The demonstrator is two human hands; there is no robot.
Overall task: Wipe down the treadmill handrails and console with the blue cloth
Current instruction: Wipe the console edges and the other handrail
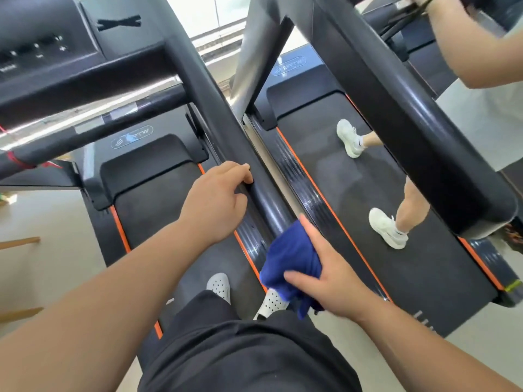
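The right handrail of the near treadmill is seen running from 11 o'clock at the top of the frame down to the centre. Near its lower end it is gripped by the left hand, whose fingers are curled together over the rail's top edge.

Just below, toward 5 o'clock from that hand, the blue cloth is bunched around the end of the same rail. It is clamped by the right hand, with the thumb pressed across the cloth's near side and the fingers laid along its far side. A loose corner of cloth is left hanging beneath the palm.

The console is found at 10 o'clock, dark, with small white markings that are too blurred to be read. Below it a crossbar is seen, and at 6 o'clock the belt is partly covered by black shorts and two white perforated shoes.

A second treadmill is placed just beside, toward 3 o'clock. Its belt is occupied by another person's legs in white sneakers, and that person's arm is seen at 1 o'clock, above a thick black rail.
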